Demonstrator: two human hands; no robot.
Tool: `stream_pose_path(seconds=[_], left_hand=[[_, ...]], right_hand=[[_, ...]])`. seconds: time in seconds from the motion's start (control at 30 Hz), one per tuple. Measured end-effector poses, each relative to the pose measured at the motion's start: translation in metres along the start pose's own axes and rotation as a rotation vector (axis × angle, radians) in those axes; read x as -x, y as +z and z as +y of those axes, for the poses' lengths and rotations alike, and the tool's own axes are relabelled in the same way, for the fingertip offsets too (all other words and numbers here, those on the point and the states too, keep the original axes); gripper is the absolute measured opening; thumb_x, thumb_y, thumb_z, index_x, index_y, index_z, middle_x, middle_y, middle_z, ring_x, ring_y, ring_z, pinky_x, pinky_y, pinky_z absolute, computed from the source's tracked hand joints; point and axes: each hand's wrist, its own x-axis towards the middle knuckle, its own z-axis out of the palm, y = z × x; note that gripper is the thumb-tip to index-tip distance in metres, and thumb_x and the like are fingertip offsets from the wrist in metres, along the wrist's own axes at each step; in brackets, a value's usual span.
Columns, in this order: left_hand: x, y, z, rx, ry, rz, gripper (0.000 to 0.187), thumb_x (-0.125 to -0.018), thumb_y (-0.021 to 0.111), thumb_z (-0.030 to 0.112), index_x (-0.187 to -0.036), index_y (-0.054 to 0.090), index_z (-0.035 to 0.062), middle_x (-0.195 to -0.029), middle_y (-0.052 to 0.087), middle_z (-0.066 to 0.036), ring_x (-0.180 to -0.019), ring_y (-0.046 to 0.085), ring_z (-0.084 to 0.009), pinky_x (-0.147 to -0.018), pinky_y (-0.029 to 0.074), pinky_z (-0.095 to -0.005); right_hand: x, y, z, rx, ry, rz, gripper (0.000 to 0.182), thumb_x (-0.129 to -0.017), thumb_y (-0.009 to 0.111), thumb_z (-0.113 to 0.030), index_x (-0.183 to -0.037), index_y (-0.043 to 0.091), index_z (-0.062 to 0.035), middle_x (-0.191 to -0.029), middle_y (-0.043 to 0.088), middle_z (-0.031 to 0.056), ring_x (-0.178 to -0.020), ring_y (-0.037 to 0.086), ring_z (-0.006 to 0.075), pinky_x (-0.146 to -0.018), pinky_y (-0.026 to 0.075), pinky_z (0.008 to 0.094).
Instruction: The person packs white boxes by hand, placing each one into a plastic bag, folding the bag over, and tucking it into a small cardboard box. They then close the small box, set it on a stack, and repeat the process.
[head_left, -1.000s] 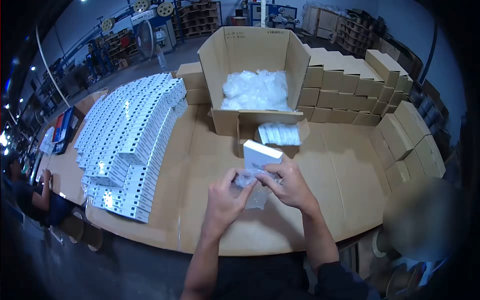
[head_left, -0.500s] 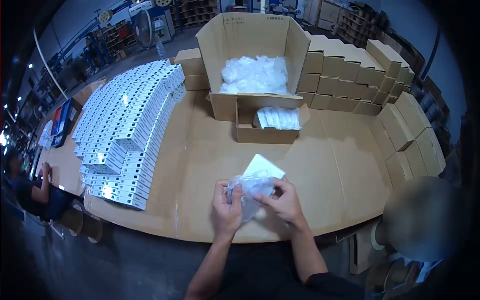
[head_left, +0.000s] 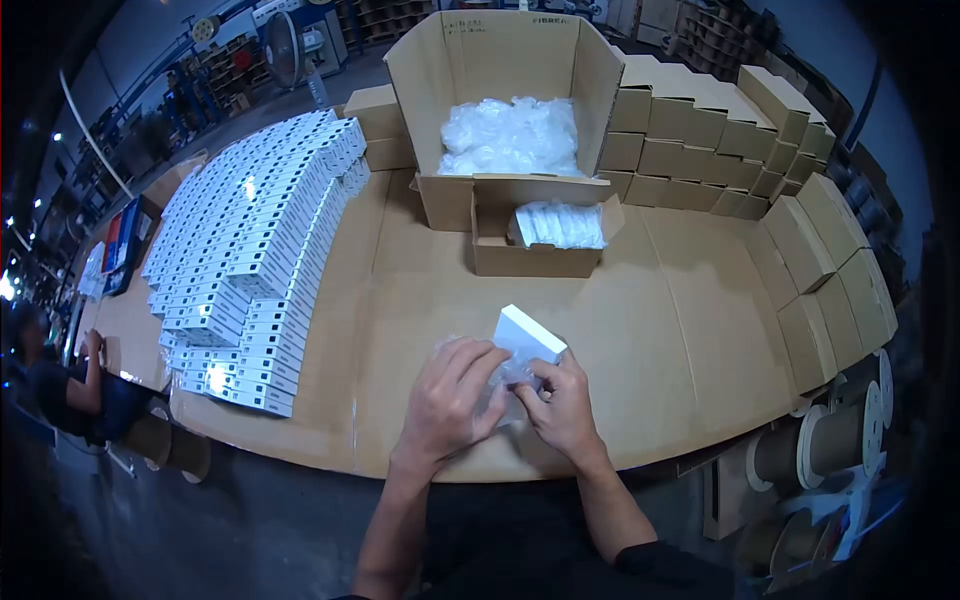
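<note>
Above the table in front of me, a small white box (head_left: 528, 334) stands tilted, its lower end against a clear plastic bag (head_left: 514, 368). My right hand (head_left: 562, 405) is closed on the box's lower right side, its thumb against the crumpled plastic. From the left, my left hand (head_left: 450, 402) pinches the bag with bent fingers. The back of that hand hides part of the plastic. How far the box sits inside the bag I cannot make out.
Beyond my hands, an open carton (head_left: 535, 263) holds a row of wrapped white packets (head_left: 562, 226). Behind it a large carton (head_left: 500, 60) contains clear plastic bags (head_left: 510, 137). Stacked white boxes (head_left: 255, 250) stand left, brown cartons (head_left: 690, 155) right. A person (head_left: 65, 380) sits far left.
My left hand has turned over the bag, its back now upward. The white box is tipped more upright, and the plastic is gathered closer around its lower end.
</note>
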Motion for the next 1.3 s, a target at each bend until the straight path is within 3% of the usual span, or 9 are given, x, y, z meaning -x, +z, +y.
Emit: stream_pose_path(seconds=[0.17, 0.27, 0.4, 0.53, 0.67, 0.77, 0.9, 1.1, 1.3], left_hand=[[0.011, 0.03, -0.021, 0.131, -0.095, 0.014, 0.014, -0.089, 0.071, 0.007, -0.101, 0.067, 0.0001, -0.087, 0.068, -0.012, -0.077, 0.068, -0.0299, -0.069, 0.056, -0.0383], [0.003, 0.02, -0.015, 0.287, -0.497, -0.06, 0.013, -0.098, 0.065, 0.01, -0.104, 0.068, -0.0018, -0.078, 0.07, -0.012, -0.06, 0.069, -0.0237, -0.057, 0.054, -0.0327], [-0.012, 0.001, -0.025, 0.56, -0.518, -0.077, 0.02, -0.103, 0.061, 0.013, -0.118, 0.068, 0.0011, -0.082, 0.076, -0.012, -0.075, 0.076, -0.0174, -0.061, 0.054, -0.027], [-0.011, -0.002, -0.035, 0.66, -0.523, -0.16, 0.032, -0.107, 0.053, 0.011, -0.136, 0.056, 0.0016, -0.073, 0.074, -0.004, -0.062, 0.057, -0.0035, -0.057, 0.043, -0.0209], [-0.004, 0.011, -0.051, 0.721, -0.678, 0.513, 0.029, -0.109, 0.05, 0.02, -0.135, 0.05, 0.0062, -0.093, 0.072, -0.009, -0.062, 0.052, -0.006, -0.062, 0.046, -0.0226], [0.017, 0.033, -0.047, 1.031, -0.839, 0.744, 0.026, -0.108, 0.054, 0.018, -0.129, 0.048, 0.0036, -0.098, 0.066, -0.005, -0.07, 0.05, -0.0055, -0.064, 0.041, -0.0212], [0.04, 0.056, -0.006, 0.827, -0.781, 0.349, 0.026, -0.11, 0.051, 0.027, -0.113, 0.055, 0.0018, -0.092, 0.062, -0.003, -0.079, 0.054, -0.0058, -0.069, 0.045, -0.0232], [0.053, 0.057, -0.013, 0.622, -0.687, 0.325, 0.021, -0.108, 0.054, 0.02, -0.107, 0.06, -0.0008, -0.075, 0.063, -0.003, -0.073, 0.06, -0.0096, -0.068, 0.051, -0.0299], [0.048, 0.041, -0.013, 0.967, -0.701, 0.277, 0.023, -0.096, 0.073, 0.01, -0.114, 0.064, -0.0006, -0.1, 0.073, -0.007, -0.089, 0.07, -0.0151, -0.084, 0.055, -0.0296]], right_hand=[[-0.005, -0.008, -0.006, 0.037, -0.092, -0.109, 0.016, -0.087, 0.078, -0.011, -0.095, 0.074, 0.0028, -0.113, 0.062, 0.0247, -0.097, 0.066, 0.0382, -0.085, 0.053, 0.043], [-0.004, -0.02, 0.004, 0.016, -0.032, -0.25, 0.018, -0.092, 0.074, -0.015, -0.093, 0.073, 0.0032, -0.107, 0.063, 0.0244, -0.096, 0.065, 0.0377, -0.086, 0.052, 0.0431], [0.005, -0.032, 0.019, -0.043, 0.019, -0.337, 0.024, -0.1, 0.066, -0.019, -0.091, 0.072, 0.0029, -0.1, 0.063, 0.0224, -0.093, 0.063, 0.0351, -0.085, 0.051, 0.0416], [0.009, -0.033, 0.025, -0.083, -0.006, -0.366, 0.027, -0.102, 0.064, -0.02, -0.09, 0.072, 0.0029, -0.097, 0.062, 0.0214, -0.092, 0.061, 0.0334, -0.085, 0.05, 0.0407], [0.015, -0.026, 0.029, -0.067, 0.041, -0.272, 0.028, -0.103, 0.062, -0.019, -0.091, 0.071, 0.0046, -0.102, 0.061, 0.0231, -0.093, 0.061, 0.0333, -0.084, 0.049, 0.0411], [0.017, -0.014, 0.024, -0.055, -0.001, -0.082, 0.028, -0.103, 0.062, -0.019, -0.092, 0.07, 0.0053, -0.107, 0.06, 0.0243, -0.093, 0.061, 0.0335, -0.084, 0.049, 0.0415], [0.017, 0.0, 0.027, -0.056, -0.033, 0.017, 0.028, -0.103, 0.063, -0.02, -0.093, 0.07, 0.0053, -0.108, 0.058, 0.0212, -0.091, 0.06, 0.03, -0.082, 0.049, 0.0397], [0.023, 0.011, 0.033, -0.325, 0.26, 0.047, 0.029, -0.102, 0.068, -0.025, -0.091, 0.073, 0.0012, -0.095, 0.056, 0.007, -0.087, 0.054, 0.0159, -0.077, 0.045, 0.0309], [0.027, 0.017, 0.031, -0.226, 0.098, 0.083, 0.024, -0.1, 0.07, -0.022, -0.095, 0.074, 0.0011, -0.103, 0.058, 0.0087, -0.093, 0.057, 0.0178, -0.083, 0.046, 0.0307]])
